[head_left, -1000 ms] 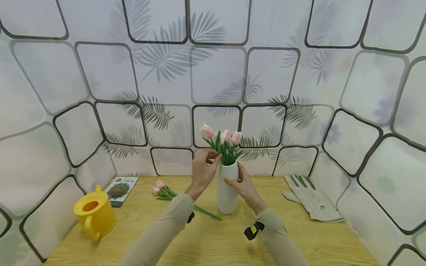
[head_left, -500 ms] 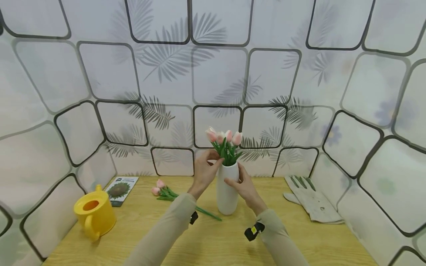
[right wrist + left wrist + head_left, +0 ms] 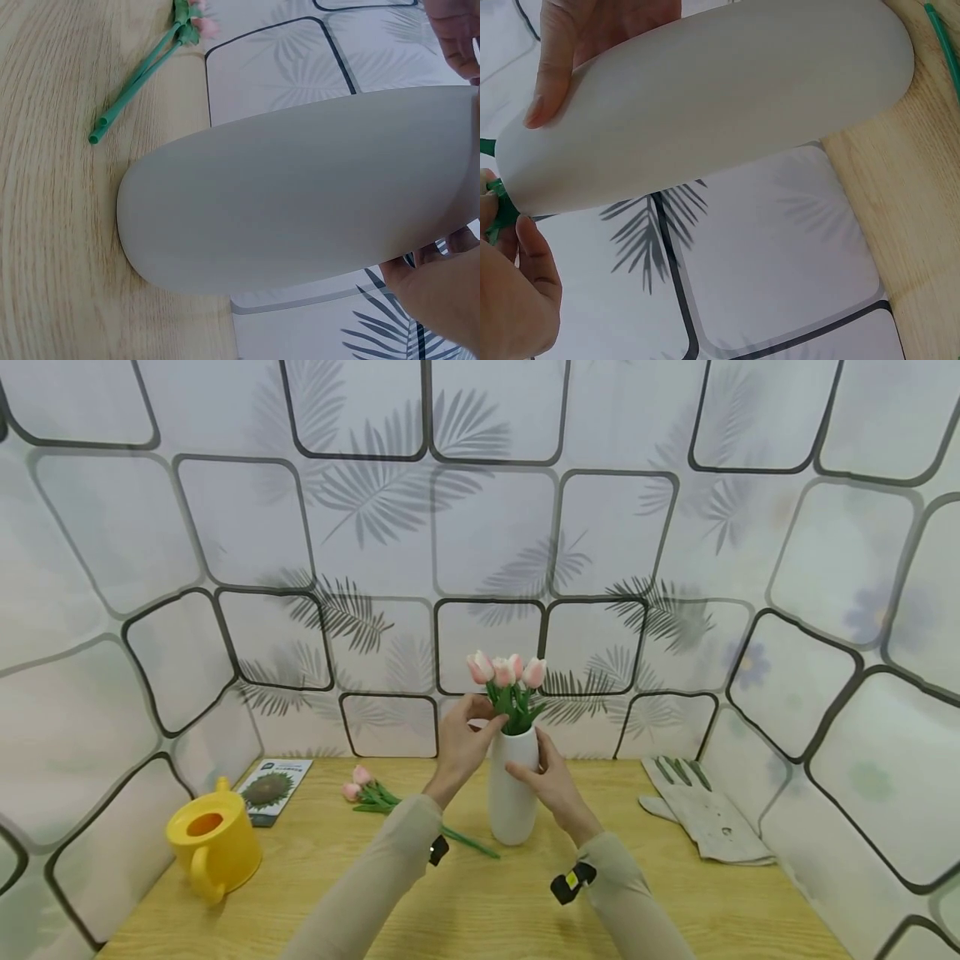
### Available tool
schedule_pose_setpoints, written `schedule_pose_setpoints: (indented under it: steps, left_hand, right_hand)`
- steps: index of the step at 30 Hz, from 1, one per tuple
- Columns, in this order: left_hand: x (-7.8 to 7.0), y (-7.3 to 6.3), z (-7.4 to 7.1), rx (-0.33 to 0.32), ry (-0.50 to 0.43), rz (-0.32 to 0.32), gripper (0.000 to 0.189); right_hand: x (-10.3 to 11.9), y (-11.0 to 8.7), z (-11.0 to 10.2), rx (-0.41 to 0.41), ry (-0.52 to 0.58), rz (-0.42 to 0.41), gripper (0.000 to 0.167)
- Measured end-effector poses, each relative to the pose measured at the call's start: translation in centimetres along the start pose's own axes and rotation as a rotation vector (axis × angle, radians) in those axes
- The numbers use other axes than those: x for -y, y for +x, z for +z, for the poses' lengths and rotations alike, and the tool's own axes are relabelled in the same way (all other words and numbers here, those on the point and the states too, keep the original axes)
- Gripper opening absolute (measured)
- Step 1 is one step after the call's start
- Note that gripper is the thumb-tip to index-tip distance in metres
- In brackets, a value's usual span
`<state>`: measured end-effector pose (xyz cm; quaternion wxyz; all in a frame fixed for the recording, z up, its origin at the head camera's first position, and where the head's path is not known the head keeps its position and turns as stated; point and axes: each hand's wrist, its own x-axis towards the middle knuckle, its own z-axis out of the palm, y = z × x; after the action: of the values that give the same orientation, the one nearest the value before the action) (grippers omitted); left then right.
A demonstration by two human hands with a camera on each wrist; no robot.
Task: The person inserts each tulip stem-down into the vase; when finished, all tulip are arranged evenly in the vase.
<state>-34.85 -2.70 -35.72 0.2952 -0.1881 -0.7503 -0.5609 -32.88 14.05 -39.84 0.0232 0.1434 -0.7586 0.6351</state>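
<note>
A white vase (image 3: 513, 793) stands upright on the wooden table, with several pink-and-white tulips (image 3: 504, 672) rising from its mouth. My left hand (image 3: 463, 743) is at the left of the rim and pinches a tulip's green stem and leaves (image 3: 507, 206) between thumb and fingers. On the vase's other side my right hand (image 3: 553, 781) grips the upper body, thumb across the front. The right wrist view shows that hand (image 3: 442, 292) against the vase wall (image 3: 292, 195). Stem ends inside the vase are hidden.
Two loose pink tulips (image 3: 362, 785) lie left of the vase, their stems passing behind my left forearm. A yellow watering can (image 3: 213, 843) and a sunflower seed packet (image 3: 273, 789) are at the left. Pale gloves (image 3: 708, 818) lie at the right, near the patterned wall.
My left hand has shifted slightly right, and the leftmost tulip has come lower and closer to the other blooms. The right hand and vase have stayed nearly in place.
</note>
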Motion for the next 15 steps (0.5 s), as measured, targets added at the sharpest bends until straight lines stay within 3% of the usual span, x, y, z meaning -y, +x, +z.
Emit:
schedule_pose_setpoints:
  steps: [6,15]
  left_hand:
    - [0.37,-0.09,0.05,0.021,-0.009,-0.025,0.019]
    - [0.16,-0.12,0.07,0.009,-0.026,0.003,0.025]
  right_hand:
    - [0.57,-0.44,0.14,-0.002,0.008,-0.005,0.081]
    - [0.25,-0.27,0.02,0.000,0.021,-0.007,0.081]
